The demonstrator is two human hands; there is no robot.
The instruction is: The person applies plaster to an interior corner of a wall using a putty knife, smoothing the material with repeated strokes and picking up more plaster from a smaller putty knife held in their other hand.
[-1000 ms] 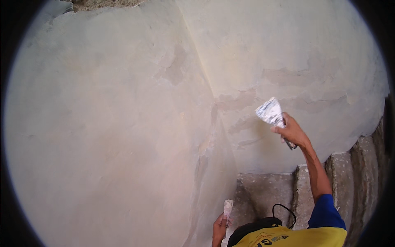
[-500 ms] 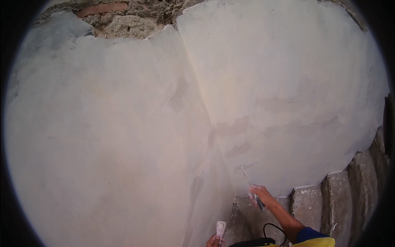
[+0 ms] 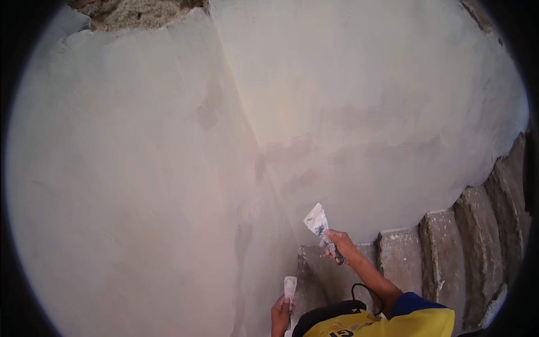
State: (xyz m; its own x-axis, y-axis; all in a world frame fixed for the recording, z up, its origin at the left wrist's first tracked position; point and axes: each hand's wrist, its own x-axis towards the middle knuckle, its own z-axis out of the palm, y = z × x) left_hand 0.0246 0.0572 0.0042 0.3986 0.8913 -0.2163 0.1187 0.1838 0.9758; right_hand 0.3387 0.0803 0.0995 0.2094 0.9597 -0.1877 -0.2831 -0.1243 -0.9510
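My right hand [image 3: 341,245] is closed round the dark handle of a wide putty knife [image 3: 316,218]. White filler coats its blade, which points up and left near the lower part of the right-hand wall [image 3: 359,185]; whether it touches the wall I cannot tell. Lower down, my left hand [image 3: 282,310] grips a narrower putty knife [image 3: 289,286], its whitened blade upright beside the foot of the left-hand wall [image 3: 151,196]. Both walls are pale and smoothed, with darker, damp-looking patches near the corner where they meet.
Rough concrete steps [image 3: 400,253], spattered with white, climb to the right along the wall's base. At the top left, bare coarse masonry [image 3: 140,14] shows above the plaster's ragged edge. A black cable [image 3: 359,286] loops by my right forearm.
The right putty knife has turned from nearly edge-on to show its coated blade face. My left hand and its knife have come further into view. The whole view has shifted, bringing in more steps.
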